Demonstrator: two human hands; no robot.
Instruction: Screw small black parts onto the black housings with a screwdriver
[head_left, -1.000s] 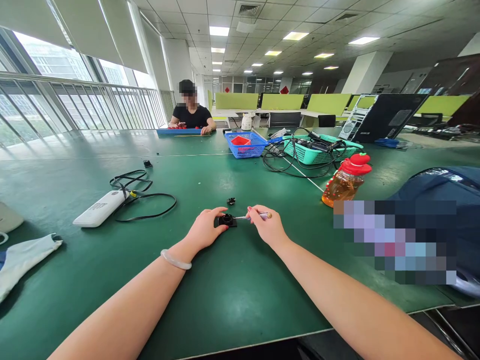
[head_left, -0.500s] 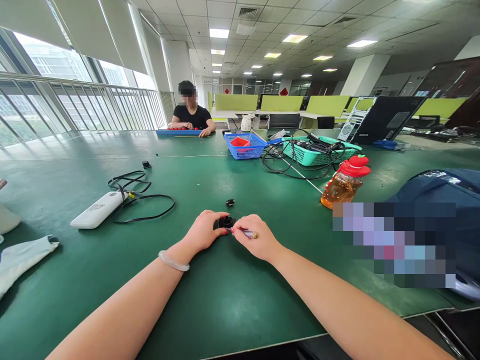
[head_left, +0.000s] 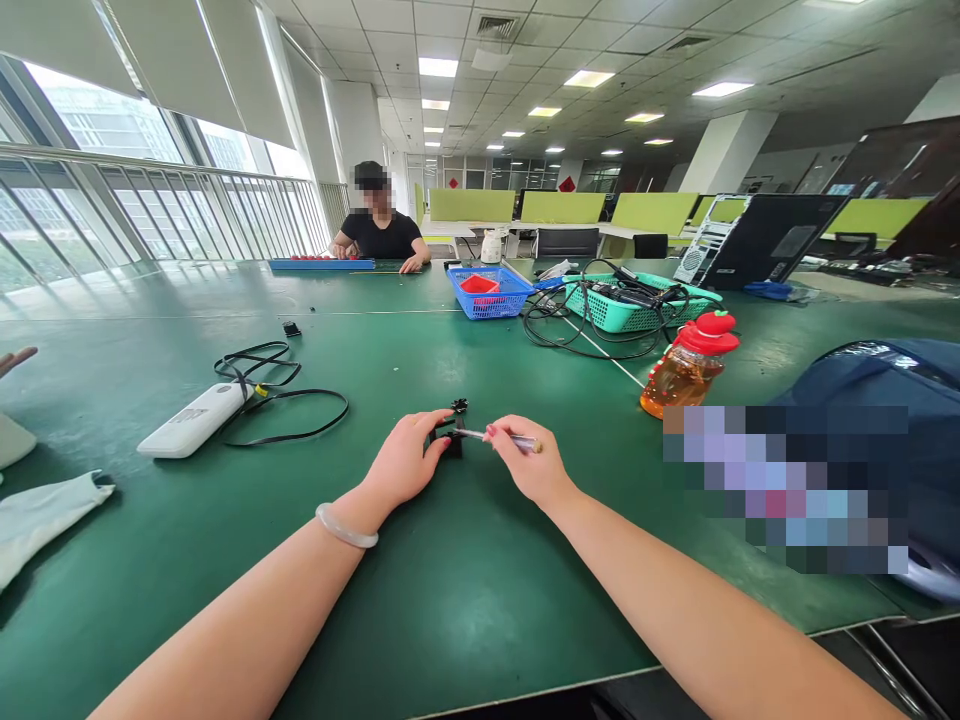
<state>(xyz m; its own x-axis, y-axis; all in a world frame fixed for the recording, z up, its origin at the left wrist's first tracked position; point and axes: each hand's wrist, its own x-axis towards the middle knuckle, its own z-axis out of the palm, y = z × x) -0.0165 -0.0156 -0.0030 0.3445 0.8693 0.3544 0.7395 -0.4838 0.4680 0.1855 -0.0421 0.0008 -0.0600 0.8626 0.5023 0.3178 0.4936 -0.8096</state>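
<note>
My left hand [head_left: 405,458] pinches a small black plastic part [head_left: 454,449] against the green table [head_left: 465,590]. The part looks like an open frame, half covered by my fingers. In my right hand [head_left: 534,468] is a slim screwdriver [head_left: 527,443], held like a pen with its thin shaft pointing left. Its tip reaches the black part; whether it sits in a screw is too small to tell. Just beyond my left fingertips lies another small black piece [head_left: 459,405].
Left are a white power bank [head_left: 191,420] with a black cable and a pale cloth [head_left: 52,525]. To the right stand a red-capped bottle [head_left: 686,370] and a dark bag [head_left: 877,390]. Farther back are blue [head_left: 491,300] and green [head_left: 622,318] baskets. A person [head_left: 382,235] sits opposite.
The black part has been turned in my left hand. My right hand has drawn back rightward with the screwdriver, showing its shaft. Across the table, the blue tray has shifted left.
</note>
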